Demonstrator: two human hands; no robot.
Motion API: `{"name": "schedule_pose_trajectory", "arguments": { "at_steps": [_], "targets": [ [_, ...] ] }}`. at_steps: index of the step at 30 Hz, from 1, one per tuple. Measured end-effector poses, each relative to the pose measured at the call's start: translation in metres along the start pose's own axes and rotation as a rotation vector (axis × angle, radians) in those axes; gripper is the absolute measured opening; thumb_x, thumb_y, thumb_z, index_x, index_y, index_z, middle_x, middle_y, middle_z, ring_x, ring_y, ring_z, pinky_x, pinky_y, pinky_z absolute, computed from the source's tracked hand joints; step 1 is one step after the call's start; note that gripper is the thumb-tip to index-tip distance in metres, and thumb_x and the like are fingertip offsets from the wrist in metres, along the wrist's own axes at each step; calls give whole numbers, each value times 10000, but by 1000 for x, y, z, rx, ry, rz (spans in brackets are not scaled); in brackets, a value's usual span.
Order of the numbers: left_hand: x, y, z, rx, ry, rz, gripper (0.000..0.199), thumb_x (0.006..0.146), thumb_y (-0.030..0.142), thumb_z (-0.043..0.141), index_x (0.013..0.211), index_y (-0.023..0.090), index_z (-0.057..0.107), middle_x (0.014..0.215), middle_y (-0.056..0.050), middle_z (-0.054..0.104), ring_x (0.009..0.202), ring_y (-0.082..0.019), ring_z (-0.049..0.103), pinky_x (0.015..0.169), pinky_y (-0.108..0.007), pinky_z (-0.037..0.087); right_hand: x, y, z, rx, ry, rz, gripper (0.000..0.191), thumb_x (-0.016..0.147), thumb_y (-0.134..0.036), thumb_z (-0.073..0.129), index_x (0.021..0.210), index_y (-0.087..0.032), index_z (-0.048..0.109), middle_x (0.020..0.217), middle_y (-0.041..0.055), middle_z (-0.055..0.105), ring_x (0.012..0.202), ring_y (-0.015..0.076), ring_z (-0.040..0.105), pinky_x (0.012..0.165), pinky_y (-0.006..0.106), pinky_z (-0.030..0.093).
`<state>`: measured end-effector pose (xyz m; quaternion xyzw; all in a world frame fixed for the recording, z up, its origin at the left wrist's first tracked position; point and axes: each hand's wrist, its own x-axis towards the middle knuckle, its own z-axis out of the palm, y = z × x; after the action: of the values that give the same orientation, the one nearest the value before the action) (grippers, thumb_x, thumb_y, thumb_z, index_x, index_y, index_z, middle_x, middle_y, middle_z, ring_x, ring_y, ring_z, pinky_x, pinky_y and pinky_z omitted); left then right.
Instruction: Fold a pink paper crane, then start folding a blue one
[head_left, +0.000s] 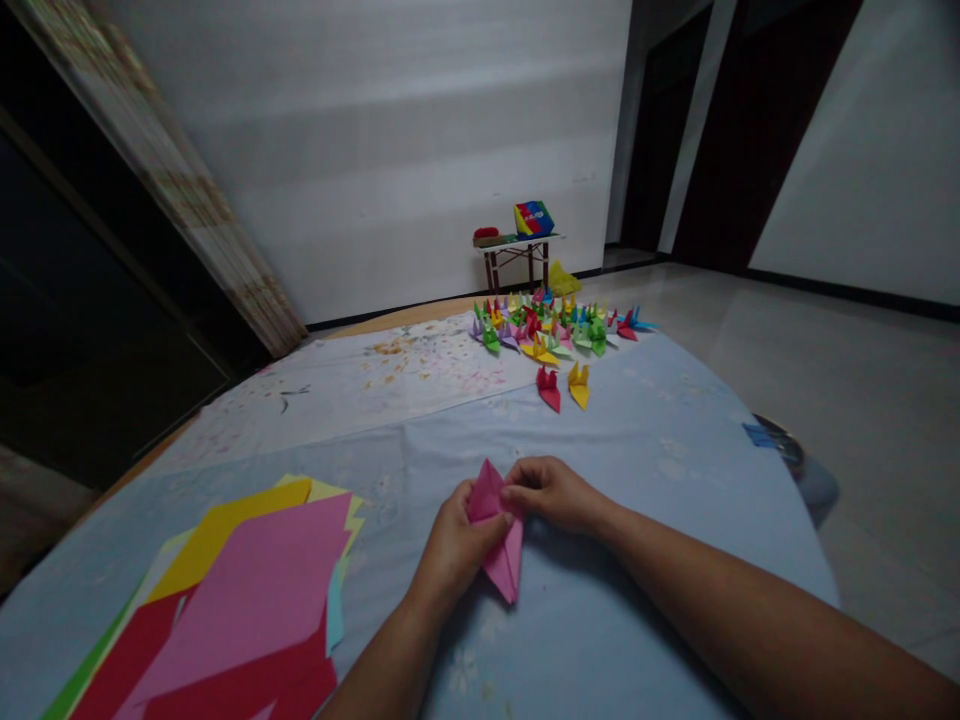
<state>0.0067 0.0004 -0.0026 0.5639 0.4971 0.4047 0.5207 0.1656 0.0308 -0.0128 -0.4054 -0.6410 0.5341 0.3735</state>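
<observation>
While your left hand (456, 540) pinches the folded pink paper (510, 565), thumb across its middle, your right hand (553, 492) pinches its upper right edge, over the near part of the desk (660, 480). Likely best: hold the left grip flat and steady, line up edges before pressing, run the crease toward the tip; squeezing too hard could crumple it.

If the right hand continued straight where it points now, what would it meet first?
Probably the pink folded paper, just ahead of the right hand; whether they touch is unclear.
</observation>
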Motion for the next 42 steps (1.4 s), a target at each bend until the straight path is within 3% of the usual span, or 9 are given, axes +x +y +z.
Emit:
{"name": "schedule_pose_trajectory", "arguments": {
  "at_steps": [4, 12, 20, 24, 31, 35, 38, 42],
  "targets": [
    [0, -1, 1, -100, -19, -2, 396, 591, 166, 686, 957, 125, 540, 771, 0, 604, 655, -128, 546, 604, -210, 414, 2, 0, -1, -10, 107, -30, 210, 706, -340, 604, 700, -132, 582, 607, -11, 556, 540, 87, 456, 514, 205, 351],
    [0, 5, 6, -228, 16, -22, 515, 550, 146, 705, 1026, 139, 506, 844, -34, 640, 763, -167, 595, 674, -230, 441, 2, -4, 0, 41, 175, -57, 219, 713, -350, 594, 692, -137, 545, 611, -19, 538, 540, 81, 450, 524, 205, 350],
    [1, 5, 4, -213, 28, -52, 451, 567, 201, 712, 982, 122, 554, 767, -25, 636, 649, -133, 564, 605, -217, 421, 0, -2, 0, 72, -16, 18, 169, 683, -291, 606, 714, -130, 564, 564, -40, 513, 470, 51, 397, 456, 179, 300],
    [-1, 9, 8, -162, 59, -19, 322, 570, 173, 685, 874, 126, 592, 669, 12, 606, 578, -109, 532, 558, -202, 396, 2, 2, 2, 109, 2, 14, 117, 665, -236, 591, 675, -126, 553, 557, -40, 522, 478, 49, 407, 462, 176, 295],
    [-2, 8, 8, -200, 45, -22, 345, 578, 195, 705, 903, 132, 610, 686, 6, 633, 596, -114, 557, 568, -196, 409, 4, 2, 1, 181, 28, 97, 141, 610, -246, 611, 627, -137, 523, 468, -67, 472, 400, 34, 349, 397, 168, 238],
    [-3, 13, 6, -380, 3, -30, 343, 686, 320, 656, 965, 126, 612, 804, -40, 669, 688, -143, 594, 630, -218, 437, 3, -4, -2, 219, 51, 159, 155, 625, -269, 608, 631, -142, 519, 443, -74, 456, 362, 27, 333, 374, 168, 213],
    [-3, 17, 4, -613, -35, -47, 317, 765, 406, 540, 864, 122, 642, 796, -58, 677, 717, -158, 611, 659, -240, 457, 2, -6, -4, 290, 43, 178, 157, 624, -263, 611, 621, -142, 511, 457, -67, 466, 366, 25, 343, 374, 165, 211],
    [-2, 15, 1, -715, -72, -94, 280, 773, 375, 528, 832, 132, 655, 763, -56, 680, 715, -158, 625, 654, -238, 469, 2, -8, -5, 363, 16, 177, 147, 620, -252, 607, 628, -143, 510, 466, -65, 470, 365, 26, 346, 373, 163, 219]
  ]
}}
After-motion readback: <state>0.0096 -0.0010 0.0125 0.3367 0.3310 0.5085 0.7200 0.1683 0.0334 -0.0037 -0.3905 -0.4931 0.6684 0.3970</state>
